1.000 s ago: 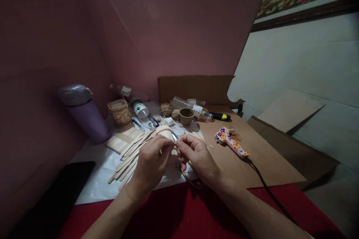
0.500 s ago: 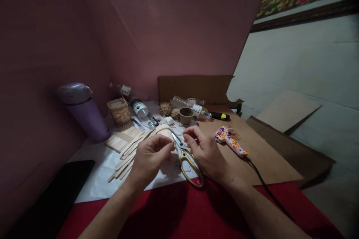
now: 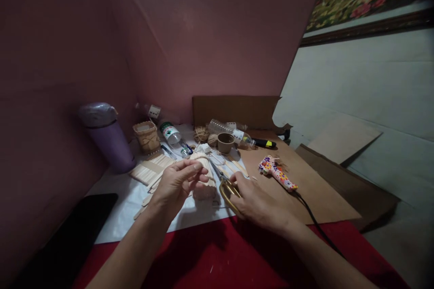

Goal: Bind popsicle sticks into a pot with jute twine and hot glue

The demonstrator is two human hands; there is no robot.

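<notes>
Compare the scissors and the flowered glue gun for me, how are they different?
The scissors have gold-coloured handles and metal blades, while the glue gun is covered in a bright flower pattern. A black cord runs from the glue gun; the scissors have none. The right hand is at the scissors' handles, but no hand touches the glue gun. Both have their handle ends toward the near side.

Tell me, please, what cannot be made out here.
All in the head view:
Left grip: whether it pinches anything is too small to tell.
Scissors: handles partly hidden by the right grip.
Loose sticks: partly hidden by the left hand's side.
Framed picture: cut off by the top and right edges.
</notes>
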